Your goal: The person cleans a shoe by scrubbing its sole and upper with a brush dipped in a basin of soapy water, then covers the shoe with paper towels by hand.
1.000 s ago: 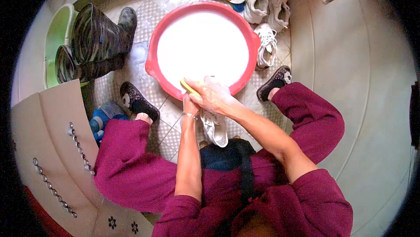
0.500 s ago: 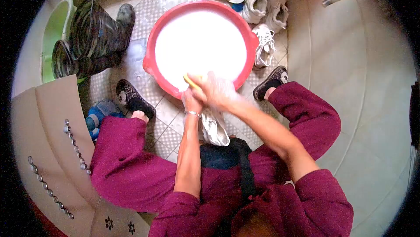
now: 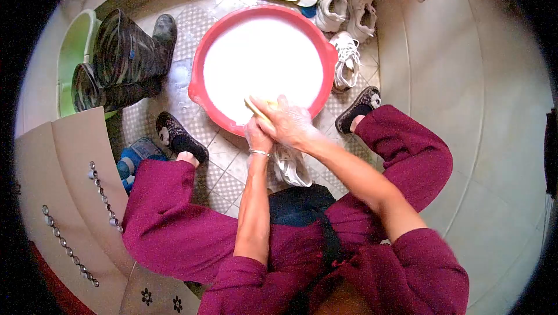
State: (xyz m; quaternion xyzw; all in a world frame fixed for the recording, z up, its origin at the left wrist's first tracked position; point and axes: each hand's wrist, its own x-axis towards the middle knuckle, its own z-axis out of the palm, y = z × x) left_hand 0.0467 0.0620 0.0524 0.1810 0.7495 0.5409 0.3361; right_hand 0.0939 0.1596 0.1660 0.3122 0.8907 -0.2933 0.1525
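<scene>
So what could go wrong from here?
1. The right hand looks wet or soapy, so the yellow scrubber might slip into the red tub, right by its near edge.
2. Both hands work close to the rim; drips could reach the tiled floor and make it slick by the slippers.
3. The laced white shoe sits tight beside the tub and may get splashed.
</scene>
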